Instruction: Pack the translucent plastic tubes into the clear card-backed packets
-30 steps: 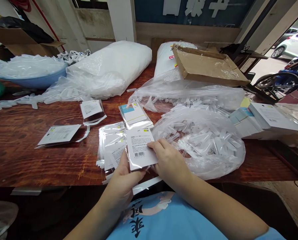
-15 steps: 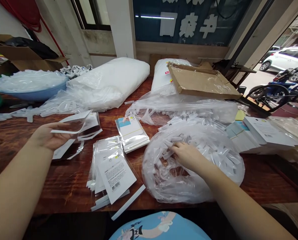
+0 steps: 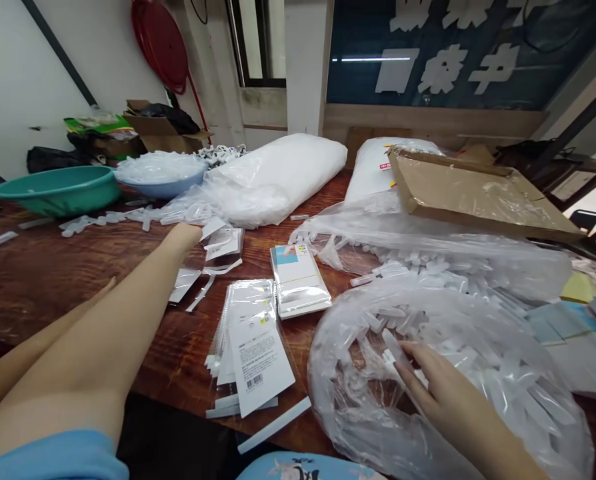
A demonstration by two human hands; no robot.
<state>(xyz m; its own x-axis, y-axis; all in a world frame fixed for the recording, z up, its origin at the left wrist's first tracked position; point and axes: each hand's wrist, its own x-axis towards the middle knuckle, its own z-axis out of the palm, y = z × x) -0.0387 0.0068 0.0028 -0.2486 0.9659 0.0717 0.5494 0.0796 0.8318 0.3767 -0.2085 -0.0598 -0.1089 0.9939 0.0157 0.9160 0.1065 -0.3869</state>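
I couldn't tell how the left hand (image 3: 185,235) was set: its fingers were mostly hidden beside white cards in clear plastic sleeves (image 3: 224,243). The right hand (image 3: 448,390) pinched a slim, translucent white plastic piece (image 3: 392,343) between thumb and fingers, at the mouth of a crumpled clear plastic bag (image 3: 331,360) of similar pieces. On my feed, another person's forearm (image 3: 43,347) was cut off at the left edge, blue-and-white cards (image 3: 568,333) at the right. Behind the glossy reddish-brown wooden tabletop (image 3: 178,357) stood a white pillar (image 3: 305,73).
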